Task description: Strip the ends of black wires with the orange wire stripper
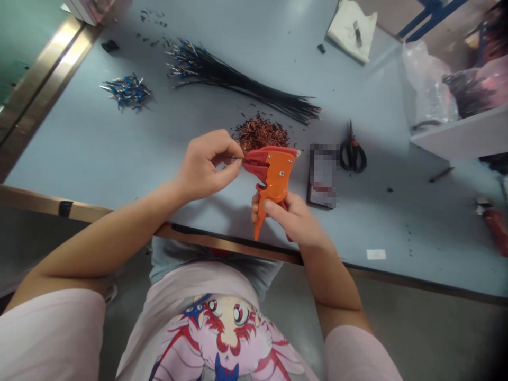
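My right hand (296, 214) is wrapped around the handles of an orange and red wire stripper (281, 172), whose jaws point left. At those jaws my left hand (208, 161) pinches thumb and forefinger together; what is between the fingertips is too small to make out. Just behind the stripper lies a heap of short copper-coloured and black bits (262, 132). Farther back is a bundle of black wires (246, 82) with blue and metal tips at its left end. A small pile of blue and silver terminals (129, 91) lies to the left.
Right of the stripper are a dark-framed, blurred-out flat object (323, 180) and black-handled scissors (353, 153). A white pad (351, 32) lies at the back. Plastic bags (431, 79) sit on a shelf at right; a red-handled tool (494, 227) lies at the right edge.
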### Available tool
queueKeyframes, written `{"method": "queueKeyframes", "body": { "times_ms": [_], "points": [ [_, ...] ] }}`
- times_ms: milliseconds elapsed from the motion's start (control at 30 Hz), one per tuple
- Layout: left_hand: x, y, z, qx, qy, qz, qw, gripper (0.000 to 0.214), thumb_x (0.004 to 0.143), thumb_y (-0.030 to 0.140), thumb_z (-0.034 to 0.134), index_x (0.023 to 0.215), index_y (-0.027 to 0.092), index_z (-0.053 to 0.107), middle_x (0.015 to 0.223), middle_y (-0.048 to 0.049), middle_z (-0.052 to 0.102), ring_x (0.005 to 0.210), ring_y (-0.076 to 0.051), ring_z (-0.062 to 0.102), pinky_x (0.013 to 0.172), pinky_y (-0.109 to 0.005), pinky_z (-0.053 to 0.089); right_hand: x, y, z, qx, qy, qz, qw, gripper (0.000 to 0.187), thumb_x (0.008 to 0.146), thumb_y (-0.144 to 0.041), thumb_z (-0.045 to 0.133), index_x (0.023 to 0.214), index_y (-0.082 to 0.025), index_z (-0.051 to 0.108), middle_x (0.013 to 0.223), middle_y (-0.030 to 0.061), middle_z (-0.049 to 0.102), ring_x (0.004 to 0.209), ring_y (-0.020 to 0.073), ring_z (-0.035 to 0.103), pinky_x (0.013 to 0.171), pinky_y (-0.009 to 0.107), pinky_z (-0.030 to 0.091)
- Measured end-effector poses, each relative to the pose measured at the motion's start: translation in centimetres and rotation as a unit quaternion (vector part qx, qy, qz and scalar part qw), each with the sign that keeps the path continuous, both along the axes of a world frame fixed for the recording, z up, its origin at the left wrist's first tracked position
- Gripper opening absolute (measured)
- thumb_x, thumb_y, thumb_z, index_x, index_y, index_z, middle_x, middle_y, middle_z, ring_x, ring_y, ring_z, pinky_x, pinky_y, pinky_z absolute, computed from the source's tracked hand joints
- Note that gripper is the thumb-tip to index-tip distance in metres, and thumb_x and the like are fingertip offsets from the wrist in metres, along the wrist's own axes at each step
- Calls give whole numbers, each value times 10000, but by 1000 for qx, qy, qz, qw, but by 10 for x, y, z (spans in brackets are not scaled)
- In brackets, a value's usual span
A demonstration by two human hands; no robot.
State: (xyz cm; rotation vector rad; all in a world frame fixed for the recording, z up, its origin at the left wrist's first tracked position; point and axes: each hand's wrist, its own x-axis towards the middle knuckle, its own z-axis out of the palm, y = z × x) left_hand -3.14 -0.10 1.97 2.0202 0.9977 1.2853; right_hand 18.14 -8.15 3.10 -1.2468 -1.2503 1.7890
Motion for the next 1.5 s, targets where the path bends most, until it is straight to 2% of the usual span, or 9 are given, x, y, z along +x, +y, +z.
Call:
{"method": "queueKeyframes", "body": {
  "times_ms": [500, 700, 900, 1067, 1167, 1267, 1333, 1400, 1500],
  "points": [
    [-2, 0, -3, 25, -7, -29, 999, 94, 810, 195, 610, 716, 194, 623, 660, -9, 587, 552, -115, 489, 527, -271, 385, -2, 0, 4, 74, -65, 38, 994, 419, 982, -501, 560, 712, -180, 573, 623, -6, 598, 557, 111, 576, 579, 244, 509],
    [-1, 0, -4, 1, 11, -19, 1000, 121, 814, 229, 608, 698, 193, 608, 634, -6, 562, 542, -117, 475, 520, -271, 374, -6, 1, 0, 46, -40, -27, 998, 466, 933, -535, 619, 642, -192, 496, 541, -48, 480, 434, 78, 467, 418, 216, 423],
    [-3, 5, -7, 7, -15, 8, 1000, 107, 806, 212, 640, 702, 211, 617, 643, 0, 571, 554, -123, 490, 519, -275, 398, 4, 4, -6, 9, 41, -30, 999, 432, 851, -524, 743, 1090, -188, 611, 962, 57, 694, 798, 191, 725, 717, 354, 622],
    [-5, 10, -10, 36, -76, 129, 988, 88, 839, 193, 652, 758, 217, 631, 721, 0, 596, 599, -116, 513, 566, -274, 434, 18, 2, 6, 83, -57, -83, 991, 385, 993, -544, 506, 1153, -205, 594, 1064, 86, 678, 940, 238, 701, 819, 427, 592],
    [-5, 11, -12, 60, -79, 167, 981, 74, 860, 186, 642, 793, 217, 637, 755, -4, 606, 622, -115, 523, 590, -273, 454, 11, -3, 8, 215, -280, -10, 936, 354, 1016, -473, 461, 1190, -193, 589, 1114, 122, 672, 991, 273, 654, 860, 462, 538],
    [-5, 10, -13, 92, -30, 160, 982, 92, 887, 186, 622, 803, 223, 631, 733, -1, 595, 644, -125, 532, 623, -282, 473, -9, -10, -2, 341, -469, 85, 810, 383, 937, -397, 628, 1228, -149, 599, 1155, 174, 671, 1046, 341, 609, 899, 524, 476],
    [-4, 8, -14, 128, 6, 137, 982, 99, 904, 196, 606, 814, 226, 632, 700, 5, 585, 644, -129, 534, 633, -286, 477, -20, -13, -12, 379, -531, 120, 749, 408, 885, -377, 713, 1213, -150, 624, 1136, 172, 684, 1024, 359, 603, 868, 532, 464],
    [-3, 6, -15, 175, 30, 96, 979, 84, 907, 196, 600, 838, 223, 638, 694, 9, 597, 641, -126, 548, 631, -280, 478, -24, -13, -19, 398, -535, 133, 733, 428, 861, -393, 748, 1201, -159, 634, 1155, 167, 685, 1032, 358, 598, 853, 517, 470],
    [0, 3, -19, 250, 54, 20, 966, 69, 889, 159, 600, 877, 215, 638, 733, 7, 639, 655, -122, 586, 608, -258, 469, -18, -8, -20, 443, -461, 76, 765, 347, 884, -428, 718, 1102, -171, 635, 1145, 156, 682, 1053, 314, 602, 863, 459, 504]
  ]
}}
